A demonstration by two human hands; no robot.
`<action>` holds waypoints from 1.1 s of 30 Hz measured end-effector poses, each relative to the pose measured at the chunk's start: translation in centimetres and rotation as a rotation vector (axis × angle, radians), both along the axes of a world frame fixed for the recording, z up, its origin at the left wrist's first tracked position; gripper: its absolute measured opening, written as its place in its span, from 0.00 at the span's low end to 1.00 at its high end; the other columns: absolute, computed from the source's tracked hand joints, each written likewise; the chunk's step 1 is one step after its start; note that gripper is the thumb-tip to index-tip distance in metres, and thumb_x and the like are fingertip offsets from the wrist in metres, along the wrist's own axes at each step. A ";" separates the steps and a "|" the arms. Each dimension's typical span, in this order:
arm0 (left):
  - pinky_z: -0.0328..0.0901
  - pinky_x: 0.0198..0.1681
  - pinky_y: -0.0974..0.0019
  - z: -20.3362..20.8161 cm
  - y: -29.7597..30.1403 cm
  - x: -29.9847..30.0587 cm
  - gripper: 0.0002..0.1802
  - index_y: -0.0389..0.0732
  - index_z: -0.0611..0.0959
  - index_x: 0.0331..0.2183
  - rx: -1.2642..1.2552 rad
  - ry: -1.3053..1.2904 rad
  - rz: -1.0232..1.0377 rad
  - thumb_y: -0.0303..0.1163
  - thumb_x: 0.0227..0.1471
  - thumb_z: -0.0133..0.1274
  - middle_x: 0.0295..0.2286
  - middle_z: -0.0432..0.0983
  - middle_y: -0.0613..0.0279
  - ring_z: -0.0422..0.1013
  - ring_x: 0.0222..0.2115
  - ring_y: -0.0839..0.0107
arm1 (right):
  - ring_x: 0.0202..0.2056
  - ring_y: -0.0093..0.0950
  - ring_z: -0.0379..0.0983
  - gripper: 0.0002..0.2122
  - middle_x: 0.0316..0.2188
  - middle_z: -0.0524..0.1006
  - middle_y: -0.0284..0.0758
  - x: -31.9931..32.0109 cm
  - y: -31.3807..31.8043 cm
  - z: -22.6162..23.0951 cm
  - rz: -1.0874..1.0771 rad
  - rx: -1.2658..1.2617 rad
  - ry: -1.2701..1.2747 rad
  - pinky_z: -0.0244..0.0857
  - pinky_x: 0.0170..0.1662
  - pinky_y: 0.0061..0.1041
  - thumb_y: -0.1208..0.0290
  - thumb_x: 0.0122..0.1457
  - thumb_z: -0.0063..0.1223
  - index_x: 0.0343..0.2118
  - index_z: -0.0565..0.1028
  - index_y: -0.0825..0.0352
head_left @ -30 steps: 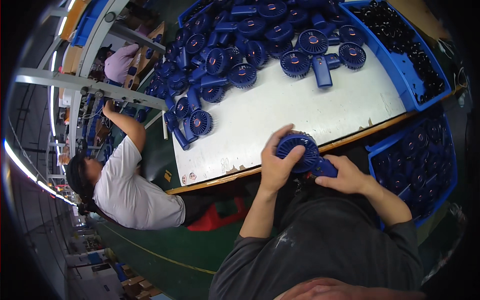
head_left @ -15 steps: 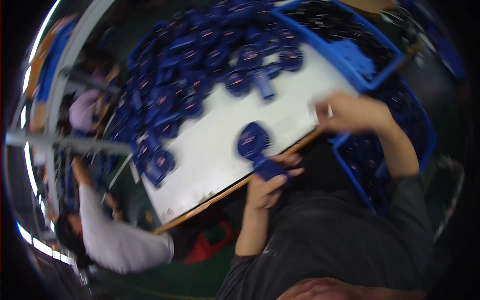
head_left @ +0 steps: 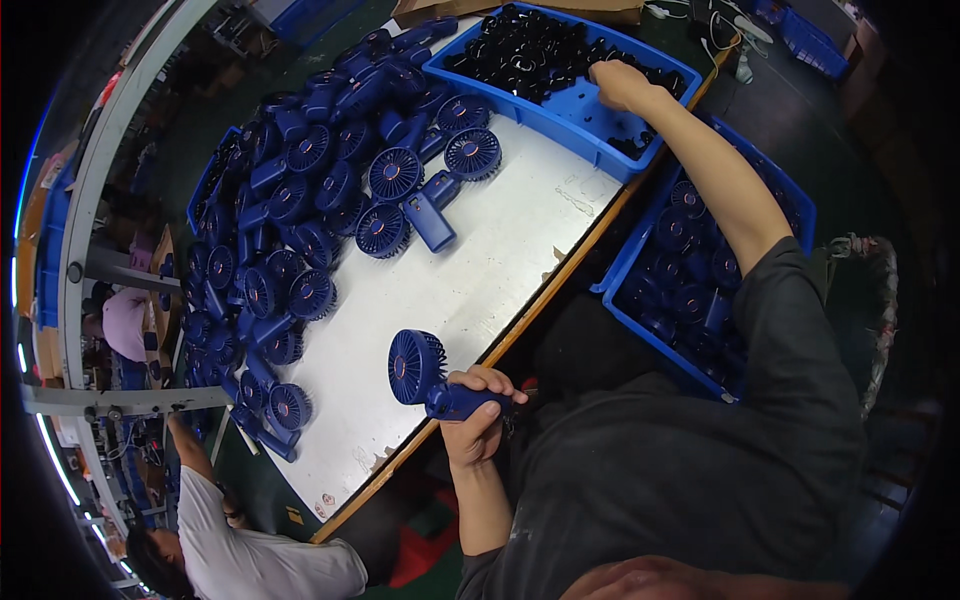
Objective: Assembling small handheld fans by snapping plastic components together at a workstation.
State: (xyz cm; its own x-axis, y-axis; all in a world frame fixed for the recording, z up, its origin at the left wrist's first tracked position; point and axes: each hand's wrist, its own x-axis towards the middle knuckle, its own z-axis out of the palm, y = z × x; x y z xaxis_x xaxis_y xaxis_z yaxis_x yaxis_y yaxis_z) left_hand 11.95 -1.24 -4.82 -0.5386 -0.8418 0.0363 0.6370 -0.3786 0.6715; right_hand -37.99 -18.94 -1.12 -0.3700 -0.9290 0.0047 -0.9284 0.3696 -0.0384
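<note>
My left hand (head_left: 474, 432) is closed around the handle of a dark blue handheld fan (head_left: 416, 370). Its round slatted head points away from me, over the front edge of the white table (head_left: 480, 285). At the far right, my right hand (head_left: 622, 88) reaches into a shallow blue tray (head_left: 580, 148), fingers curled down by small black parts (head_left: 525, 50). Its fingertips are partly hidden, and whatever they may grip cannot be made out. A big pile of similar blue fans (head_left: 300, 205) covers the left and far part of the table.
Beside the table on the right, a blue crate (head_left: 640, 325) holds more blue fans. A grey metal frame (head_left: 85, 250) rises at the left. Near it, a person in a white shirt (head_left: 255, 560) sits by the table. Cables and a plug (head_left: 743, 65) lie at the far right.
My right hand has moved from above the table's right edge into the tray of black parts. My left hand still holds the fan. The whole view has shifted and turned sharper.
</note>
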 end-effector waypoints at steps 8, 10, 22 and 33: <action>0.77 0.33 0.56 -0.1 -0.2 0.2 0.18 0.36 0.74 0.41 0.086 -0.146 0.027 0.16 0.46 0.57 0.32 0.73 0.52 0.72 0.36 0.59 | 0.46 0.42 0.78 0.12 0.42 0.80 0.46 0.4 0.9 -0.9 -0.058 0.057 0.122 0.73 0.47 0.40 0.77 0.57 0.48 0.42 0.79 0.68; 0.77 0.29 0.60 -0.2 -0.1 0.3 0.17 0.34 0.74 0.42 0.096 -0.193 0.042 0.16 0.48 0.56 0.32 0.74 0.51 0.72 0.35 0.59 | 0.45 0.43 0.78 0.11 0.41 0.80 0.46 0.4 0.7 -0.9 -0.102 -0.009 0.171 0.73 0.47 0.41 0.76 0.57 0.49 0.41 0.79 0.67; 0.78 0.28 0.59 0.2 -0.5 -0.4 0.16 0.32 0.73 0.43 0.097 -0.286 0.071 0.17 0.50 0.55 0.30 0.74 0.50 0.73 0.33 0.62 | 0.45 0.44 0.78 0.11 0.41 0.80 0.48 -1.3 0.8 -2.1 -0.148 -0.068 0.120 0.74 0.45 0.40 0.75 0.56 0.49 0.39 0.81 0.68; 0.78 0.26 0.62 0.3 -0.4 -0.8 0.19 0.32 0.72 0.44 0.047 -0.416 0.114 0.18 0.48 0.57 0.29 0.74 0.51 0.73 0.32 0.64 | 0.45 0.47 0.77 0.20 0.40 0.79 0.52 -0.6 1.3 1.1 -0.171 -0.243 -0.206 0.72 0.48 0.42 0.59 0.49 0.66 0.37 0.79 0.72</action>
State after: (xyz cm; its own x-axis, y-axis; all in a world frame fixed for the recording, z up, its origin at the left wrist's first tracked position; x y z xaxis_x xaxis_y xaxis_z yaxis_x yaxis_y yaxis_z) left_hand 11.19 -1.67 -4.49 -0.4028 -0.8922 -0.2042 0.3547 -0.3578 0.8638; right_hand -38.56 -17.61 -0.01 -0.5365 -0.8344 0.1266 -0.8174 0.4764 -0.3238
